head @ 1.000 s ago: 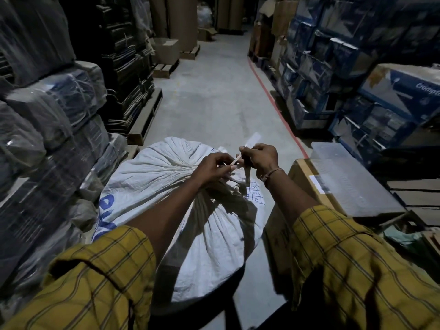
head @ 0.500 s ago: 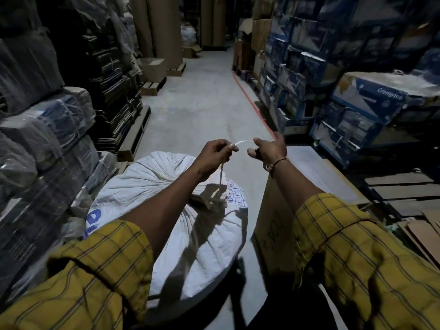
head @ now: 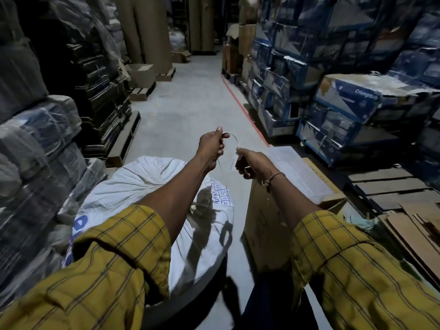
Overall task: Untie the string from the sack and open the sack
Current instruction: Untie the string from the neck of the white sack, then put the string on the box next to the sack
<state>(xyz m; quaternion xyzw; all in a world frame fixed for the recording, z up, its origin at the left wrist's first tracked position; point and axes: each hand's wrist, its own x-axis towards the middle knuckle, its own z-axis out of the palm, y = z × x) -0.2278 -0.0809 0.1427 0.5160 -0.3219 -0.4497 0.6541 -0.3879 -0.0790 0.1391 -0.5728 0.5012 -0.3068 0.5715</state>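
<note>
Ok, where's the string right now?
In the head view the string arcs between the left hand and right hand, both raised above the white sack, just left of the cardboard box.

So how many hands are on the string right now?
2. The left hand pinches one end of the string up high; the right hand grips the other end slightly lower, both raised above the white sack.

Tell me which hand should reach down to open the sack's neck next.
Left, probably. The left hand hangs directly above the gathered neck of the white sack, with the string running down from it. The right hand grips the string's other end out over the cardboard box, off to the side.
</note>
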